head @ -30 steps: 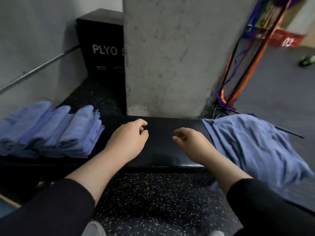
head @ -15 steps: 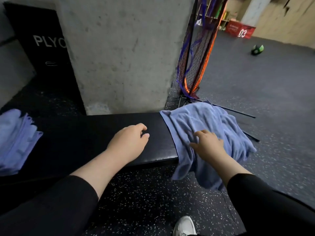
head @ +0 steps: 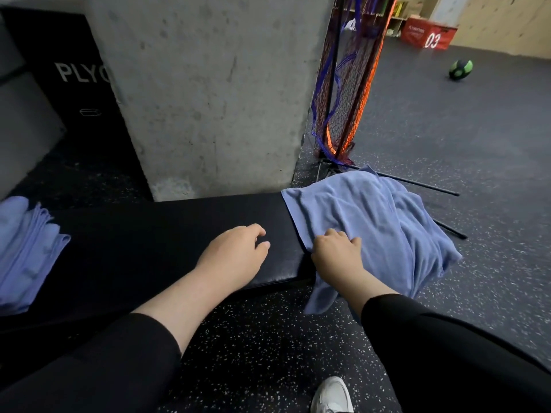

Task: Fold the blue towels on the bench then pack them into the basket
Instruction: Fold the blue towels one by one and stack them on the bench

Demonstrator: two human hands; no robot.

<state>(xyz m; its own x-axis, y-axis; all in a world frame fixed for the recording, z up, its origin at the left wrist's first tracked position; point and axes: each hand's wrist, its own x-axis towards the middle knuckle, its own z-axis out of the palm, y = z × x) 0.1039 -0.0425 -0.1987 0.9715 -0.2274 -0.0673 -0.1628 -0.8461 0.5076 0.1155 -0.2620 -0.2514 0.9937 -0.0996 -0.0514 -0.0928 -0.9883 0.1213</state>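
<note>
Gripping the loose blue towel [head: 369,216] near its left edge, your right hand [head: 337,257] has its fingers curled into the cloth where it drapes over the right end of the worktop [head: 167,234]. Your left hand [head: 235,257] rests on the bare pad, fingers loosely bent, holding nothing. Folded towels [head: 24,251] sit at the far left. No basket shows. Judging by this, you are starting another fold: next, drag the towel onto the pad and spread it flat.
</note>
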